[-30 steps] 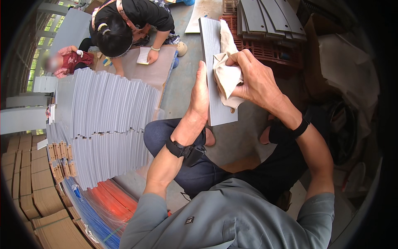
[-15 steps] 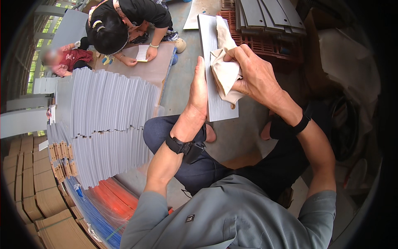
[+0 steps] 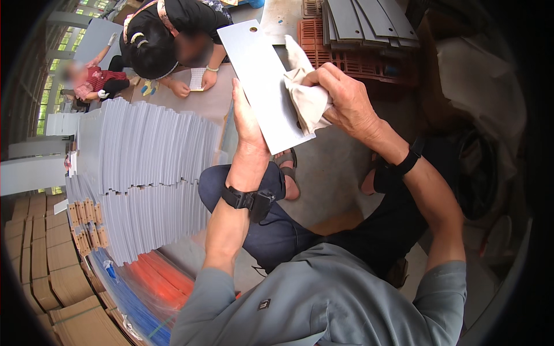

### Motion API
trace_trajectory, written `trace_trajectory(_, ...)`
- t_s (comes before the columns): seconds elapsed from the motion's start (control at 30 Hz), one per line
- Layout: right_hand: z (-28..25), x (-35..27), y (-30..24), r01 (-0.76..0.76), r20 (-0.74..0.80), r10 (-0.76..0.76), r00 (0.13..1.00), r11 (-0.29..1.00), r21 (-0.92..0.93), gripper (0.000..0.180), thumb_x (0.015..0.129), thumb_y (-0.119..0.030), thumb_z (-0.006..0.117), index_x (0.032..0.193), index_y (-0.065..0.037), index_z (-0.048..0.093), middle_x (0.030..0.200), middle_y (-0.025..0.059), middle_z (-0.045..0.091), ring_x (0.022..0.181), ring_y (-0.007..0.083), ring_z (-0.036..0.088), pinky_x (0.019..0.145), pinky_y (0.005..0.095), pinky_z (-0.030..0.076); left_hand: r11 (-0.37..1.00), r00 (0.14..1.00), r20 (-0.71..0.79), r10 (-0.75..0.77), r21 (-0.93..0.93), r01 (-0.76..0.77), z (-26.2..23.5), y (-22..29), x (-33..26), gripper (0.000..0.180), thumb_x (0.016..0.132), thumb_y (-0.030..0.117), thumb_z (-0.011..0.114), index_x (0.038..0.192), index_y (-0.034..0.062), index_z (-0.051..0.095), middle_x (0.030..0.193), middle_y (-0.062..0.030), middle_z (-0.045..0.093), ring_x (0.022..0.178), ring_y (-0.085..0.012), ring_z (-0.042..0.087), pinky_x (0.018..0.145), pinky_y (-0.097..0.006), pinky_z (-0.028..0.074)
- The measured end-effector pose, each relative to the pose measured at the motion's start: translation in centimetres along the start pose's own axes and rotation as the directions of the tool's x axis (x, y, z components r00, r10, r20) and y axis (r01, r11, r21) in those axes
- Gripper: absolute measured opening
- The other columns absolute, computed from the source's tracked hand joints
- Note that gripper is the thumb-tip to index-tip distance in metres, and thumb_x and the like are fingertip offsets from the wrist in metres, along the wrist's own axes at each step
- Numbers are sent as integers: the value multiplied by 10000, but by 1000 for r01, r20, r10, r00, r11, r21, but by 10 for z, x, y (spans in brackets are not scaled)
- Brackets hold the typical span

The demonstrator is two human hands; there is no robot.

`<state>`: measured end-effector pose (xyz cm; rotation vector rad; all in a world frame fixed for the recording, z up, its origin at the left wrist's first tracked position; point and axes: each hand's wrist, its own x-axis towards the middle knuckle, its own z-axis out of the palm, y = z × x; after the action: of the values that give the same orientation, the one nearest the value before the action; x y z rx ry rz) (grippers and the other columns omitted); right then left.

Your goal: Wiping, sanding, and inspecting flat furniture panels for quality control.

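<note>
One grey panel now tilted leftward.

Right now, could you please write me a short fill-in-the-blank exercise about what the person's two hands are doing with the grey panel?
1. The left hand steadies the flat grey ____ from its edge.
2. The right hand presses a crumpled beige ____ against that panel.
3. Near the panel's top end there is a small round ____.
4. To the person's left stands a big stack of grey sheets on the ____ side of the picture.

Missing words: panel; cloth; hole; left
</note>
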<state>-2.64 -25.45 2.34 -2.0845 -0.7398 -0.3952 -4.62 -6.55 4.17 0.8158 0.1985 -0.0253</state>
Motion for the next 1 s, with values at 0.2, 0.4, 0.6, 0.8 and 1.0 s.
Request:
trace_trajectory(0.2,-16,7,15,-26,-267,62,962,990,135,282,838,-47,742,1094,-19,626,1020,121,642,906,293,671,800,366,545,976,932,348,-98,-150,159,-6,18,-1,779,1043,679,255,1448,47,465,1297,-216,622,1097,-340,664,904,-500,576)
trace_trajectory(0.4,-23,-8,-18,201,-172,-183,968,975,93,325,757,-47,784,1058,-55,660,956,85,640,844,273,667,742,377,545,1000,958,287,-16,-12,21,1,14,-7,800,1033,693,284,1467,42,452,1316,-211,617,1171,-321,635,1014,-455,528)
trace_trajectory(0.6,-3,-13,-21,314,53,-313,948,950,6,369,727,-64,770,1078,-115,669,982,54,629,893,262,649,756,386,520,1000,983,181,30,-4,-30,9,0,-10,766,1061,649,325,1520,39,392,1405,-117,557,1265,-255,581,1081,-406,484)
trace_trajectory(0.8,-4,26,1,95,-136,-104,985,993,-69,326,743,-7,754,1043,-113,685,969,44,645,914,260,674,788,383,557,994,979,195,-62,105,42,21,-7,-20,807,1055,678,279,1514,23,388,1382,-121,566,1228,-221,607,1035,-363,519)
trace_trajectory(1.0,-2,-11,-31,307,113,-305,945,952,2,390,679,-10,753,1036,-150,682,967,7,619,928,241,629,759,376,507,998,975,213,-63,18,60,-17,-20,3,801,1046,690,262,1415,15,488,1211,-163,667,1058,-288,688,925,-413,583)
